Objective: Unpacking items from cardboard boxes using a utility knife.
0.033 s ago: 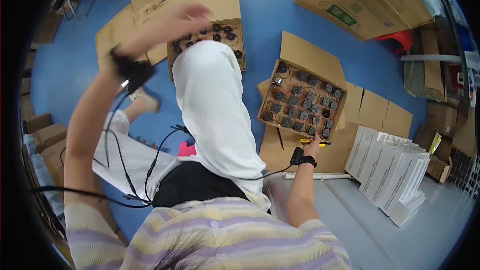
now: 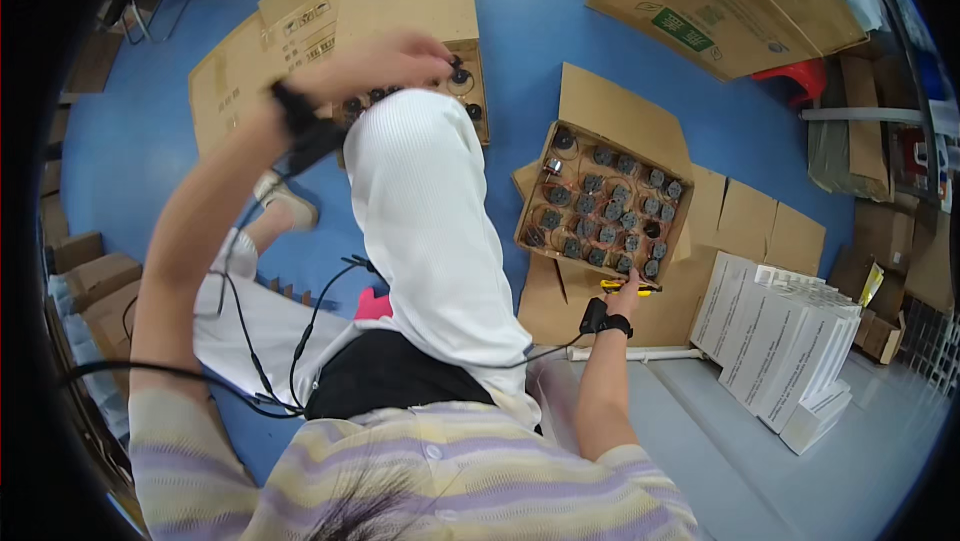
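Observation:
My left hand (image 2: 425,59) reaches over the left cardboard box (image 2: 482,91). Its fingers are stretched out and angled down beside a round black part (image 2: 460,75) with a thin wire, one of several such parts in that box. At the front edge of the right cardboard box (image 2: 683,229), my right hand (image 2: 623,296) is closed around a slim yellow-and-black tool (image 2: 645,289), whose exact kind I cannot make out. In that box are rows of dark round parts (image 2: 613,209) with thin reddish wires, and one silvery part (image 2: 552,167) near its left side.
My white-trousered knee (image 2: 420,161) hides the near part of the left box. White flat boxes (image 2: 770,341) stand stacked on a grey surface (image 2: 700,441) at right. A large carton (image 2: 720,1) stands at the far right. Black cables (image 2: 250,341) hang by my left arm.
My left hand has moved right and slightly nearer, from above the left box's left part down to the black parts at its right side. My right hand and the tool have stayed still.

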`<action>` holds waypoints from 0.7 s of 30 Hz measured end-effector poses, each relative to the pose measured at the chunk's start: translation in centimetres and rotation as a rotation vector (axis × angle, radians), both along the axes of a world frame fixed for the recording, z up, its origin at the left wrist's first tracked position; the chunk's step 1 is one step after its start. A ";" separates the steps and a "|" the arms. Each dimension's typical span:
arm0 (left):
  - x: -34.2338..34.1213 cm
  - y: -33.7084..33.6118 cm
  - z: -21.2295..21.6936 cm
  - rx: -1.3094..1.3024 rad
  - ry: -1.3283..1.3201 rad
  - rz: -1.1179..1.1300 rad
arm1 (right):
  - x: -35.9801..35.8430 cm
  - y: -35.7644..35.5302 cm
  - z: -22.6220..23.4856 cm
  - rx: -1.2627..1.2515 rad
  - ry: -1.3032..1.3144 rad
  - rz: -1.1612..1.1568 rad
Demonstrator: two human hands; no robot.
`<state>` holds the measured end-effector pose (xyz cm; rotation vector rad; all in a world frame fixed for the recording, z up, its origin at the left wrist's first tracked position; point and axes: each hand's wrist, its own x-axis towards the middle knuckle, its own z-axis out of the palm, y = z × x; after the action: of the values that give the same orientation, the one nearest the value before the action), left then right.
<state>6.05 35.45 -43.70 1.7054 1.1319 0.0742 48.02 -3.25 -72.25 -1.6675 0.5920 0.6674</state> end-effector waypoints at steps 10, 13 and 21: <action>18.3 0.2 -28.1 -0.479 -0.097 0.014 | -0.7 -0.8 -0.7 -0.025 0.064 -0.051; 20.3 1.1 -32.2 -0.624 -0.394 0.326 | -0.5 -0.2 -1.6 -0.102 0.060 0.037; 23.5 -0.2 -30.3 -0.734 -0.640 0.540 | 1.9 -4.0 -4.0 -0.124 0.123 0.073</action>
<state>29.52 35.28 -74.01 0.6216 0.9270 0.4492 49.93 -7.25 -76.30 -1.7792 0.6749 0.8043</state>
